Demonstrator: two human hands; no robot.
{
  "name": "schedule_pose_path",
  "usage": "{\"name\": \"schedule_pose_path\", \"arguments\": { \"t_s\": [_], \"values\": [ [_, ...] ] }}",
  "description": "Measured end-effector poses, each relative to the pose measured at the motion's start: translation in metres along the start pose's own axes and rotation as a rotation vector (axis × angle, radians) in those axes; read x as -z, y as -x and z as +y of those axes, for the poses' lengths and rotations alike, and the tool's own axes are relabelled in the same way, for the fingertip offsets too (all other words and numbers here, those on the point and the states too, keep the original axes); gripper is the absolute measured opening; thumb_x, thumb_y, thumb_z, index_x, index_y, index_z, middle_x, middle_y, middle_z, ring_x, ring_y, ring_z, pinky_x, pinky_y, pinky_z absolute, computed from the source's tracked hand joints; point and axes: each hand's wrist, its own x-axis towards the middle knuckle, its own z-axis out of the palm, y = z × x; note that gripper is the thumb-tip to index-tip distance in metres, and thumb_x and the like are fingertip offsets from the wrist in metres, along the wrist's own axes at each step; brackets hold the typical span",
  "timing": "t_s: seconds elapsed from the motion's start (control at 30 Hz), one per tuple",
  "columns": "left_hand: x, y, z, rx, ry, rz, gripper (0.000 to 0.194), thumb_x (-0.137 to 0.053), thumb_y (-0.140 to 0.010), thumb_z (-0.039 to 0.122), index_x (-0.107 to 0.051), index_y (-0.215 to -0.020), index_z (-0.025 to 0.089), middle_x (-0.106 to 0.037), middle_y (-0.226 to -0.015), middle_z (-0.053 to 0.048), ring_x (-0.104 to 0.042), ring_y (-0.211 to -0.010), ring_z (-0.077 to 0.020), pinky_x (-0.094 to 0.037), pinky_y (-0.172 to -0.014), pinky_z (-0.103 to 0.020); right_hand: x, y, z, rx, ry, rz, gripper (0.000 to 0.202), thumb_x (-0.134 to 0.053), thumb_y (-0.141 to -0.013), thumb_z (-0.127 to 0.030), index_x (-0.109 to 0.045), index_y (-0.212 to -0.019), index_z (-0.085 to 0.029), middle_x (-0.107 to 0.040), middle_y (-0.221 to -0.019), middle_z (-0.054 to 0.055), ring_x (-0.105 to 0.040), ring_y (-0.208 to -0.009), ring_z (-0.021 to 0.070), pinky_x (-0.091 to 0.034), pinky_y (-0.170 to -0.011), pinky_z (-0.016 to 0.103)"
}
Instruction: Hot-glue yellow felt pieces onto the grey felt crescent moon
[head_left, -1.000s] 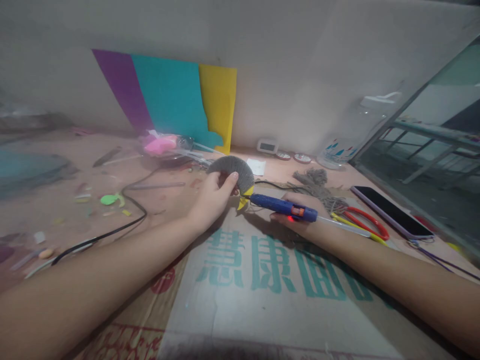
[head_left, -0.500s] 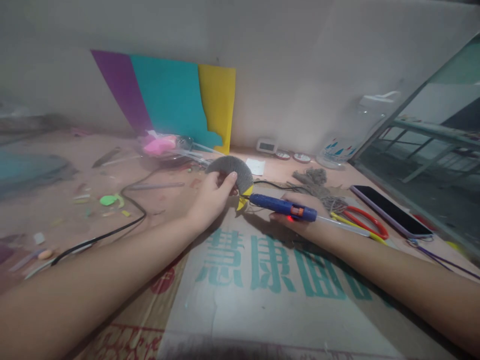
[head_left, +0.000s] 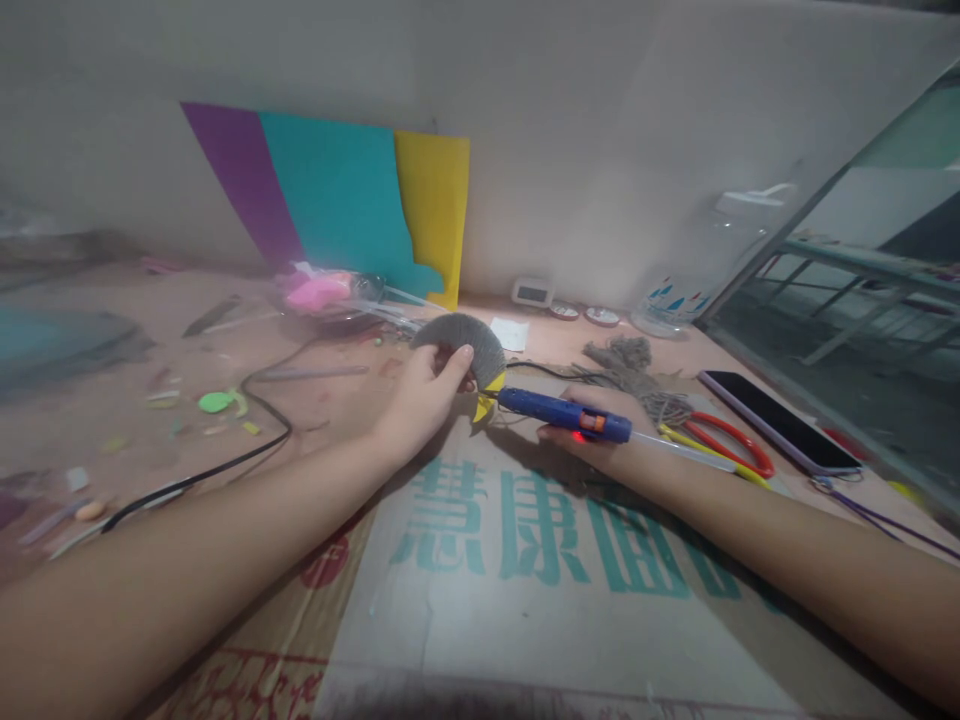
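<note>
Blue glue gun at the yellow end of a grey curved piece, above the printed board.
The left hand pinches the grey curved piece, thumb and fingers closed; the right hand is wrapped around the blue glue gun, its trigger finger hidden. Caution: a slip of either grip could bring the nozzle onto the left fingertips; excess trigger pressure could spread glue past the yellow end. Compared with one second earlier, grips and nozzle position match; only the viewpoint shifts slightly.
</note>
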Motion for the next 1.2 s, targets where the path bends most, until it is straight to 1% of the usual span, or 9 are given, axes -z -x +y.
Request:
{"name": "schedule_pose_path", "arguments": {
  "t_s": [0.2,0.33,0.5,0.67,0.83,1.0,1.2],
  "values": [
    [0.0,-0.0014,0.0016,0.022,0.019,0.014,0.031,-0.059,-0.086,0.045,-0.055,-0.069,0.019,-0.06,-0.065,-0.001,-0.058,-0.066,-0.0163,-0.044,-0.068,-0.029,0.0027,0.0004,-0.0007,-0.041,-0.015,0.004,0.027,-0.067,-0.078,-0.047,-0.061,-0.069,-0.023,-0.061,-0.062,0.002,-0.057,-0.059,0.0182,-0.041,-0.053,0.029],
    [0.0006,-0.0021,0.0016,0.022,0.014,0.012,0.033,-0.058,-0.086,0.045,-0.055,-0.067,0.018,-0.06,-0.064,-0.001,-0.058,-0.065,-0.0162,-0.044,-0.067,-0.028,0.0041,-0.0001,-0.0018,-0.049,-0.01,0.004,0.026,-0.067,-0.077,-0.045,-0.061,-0.067,-0.022,-0.061,-0.061,0.003,-0.058,-0.059,0.0195,-0.041,-0.053,0.03],
    [0.0009,-0.002,0.0013,0.038,0.006,0.021,0.035,-0.059,-0.085,0.048,-0.056,-0.067,0.018,-0.06,-0.063,-0.001,-0.058,-0.064,-0.0163,-0.044,-0.067,-0.028,0.0009,-0.0007,0.002,-0.043,-0.002,0.051,0.028,-0.067,-0.076,-0.047,-0.062,-0.067,-0.021,-0.061,-0.059,0.002,-0.056,-0.056,0.0174,-0.039,-0.052,0.027],
    [0.0011,-0.002,0.0008,0.04,0.01,0.017,0.038,-0.059,-0.084,0.052,-0.056,-0.067,0.018,-0.06,-0.063,-0.001,-0.058,-0.064,-0.0161,-0.044,-0.068,-0.029,-0.0009,-0.0014,0.0064,-0.025,-0.011,0.081,0.033,-0.066,-0.075,-0.051,-0.061,-0.066,-0.02,-0.06,-0.058,0.0,-0.055,-0.056,0.0161,-0.037,-0.051,0.026],
    [0.0012,-0.0025,0.0012,0.043,0.016,0.012,0.036,-0.06,-0.084,0.05,-0.056,-0.067,0.018,-0.06,-0.063,-0.001,-0.058,-0.064,-0.0159,-0.044,-0.067,-0.028,0.0,-0.0029,0.0055,-0.056,-0.005,0.085,0.035,-0.068,-0.073,-0.052,-0.059,-0.062,-0.021,-0.057,-0.056,0.0,-0.053,-0.054,0.0161,-0.037,-0.051,0.027],
    [0.0017,-0.003,0.0017,0.058,0.014,0.011,0.035,-0.059,-0.084,0.047,-0.056,-0.067,0.018,-0.06,-0.063,-0.001,-0.059,-0.063,-0.0161,-0.044,-0.066,-0.029,0.001,-0.004,0.0044,-0.073,-0.005,0.083,0.033,-0.069,-0.073,-0.051,-0.059,-0.063,-0.021,-0.058,-0.057,0.002,-0.054,-0.055,0.0177,-0.037,-0.051,0.029],
    [0.002,-0.0024,0.0029,0.058,0.008,0.014,0.036,-0.06,-0.083,0.05,-0.056,-0.066,0.018,-0.062,-0.064,-0.002,-0.06,-0.064,-0.0164,-0.045,-0.068,-0.029,0.0021,-0.005,0.0038,-0.083,0.013,0.074,0.034,-0.069,-0.074,-0.05,-0.057,-0.062,-0.021,-0.058,-0.057,0.001,-0.053,-0.054,0.0166,-0.037,-0.051,0.029]
  ]
}}
